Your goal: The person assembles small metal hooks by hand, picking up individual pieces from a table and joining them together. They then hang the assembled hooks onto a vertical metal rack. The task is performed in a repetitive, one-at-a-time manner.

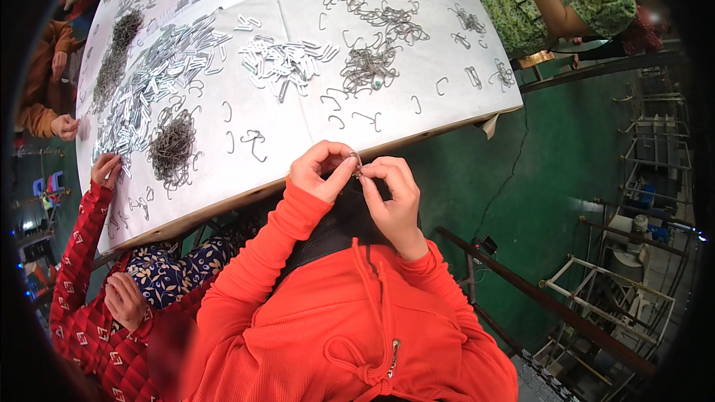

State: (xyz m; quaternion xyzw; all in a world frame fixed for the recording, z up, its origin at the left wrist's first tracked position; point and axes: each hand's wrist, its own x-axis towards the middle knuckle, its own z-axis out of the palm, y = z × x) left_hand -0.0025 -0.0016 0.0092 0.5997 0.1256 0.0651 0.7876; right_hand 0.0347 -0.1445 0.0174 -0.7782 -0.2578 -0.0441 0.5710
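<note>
My left hand (319, 171) and my right hand (395, 197) meet just off the near edge of the white table (287, 130). Between their fingertips is a small curved metal wire hook (355, 156). Thumb and forefinger of each hand pinch it, the left at its upper part and the right lower down. Whether a second small piece is joined to it is too small to tell. Beyond my hands, loose wire hooks (367, 67) lie in a tangled heap, with single ones scattered nearer. Left of that heap is a pile of short silver metal pieces (279, 63).
A dark heap of hooks (172, 145) and a long spread of silver pieces (160, 74) cover the table's left. A co-worker's hand (106, 170) in a red patterned sleeve reaches there. Another person in green (514, 7) is at the far right. A metal rail (536, 301) runs at my right.
</note>
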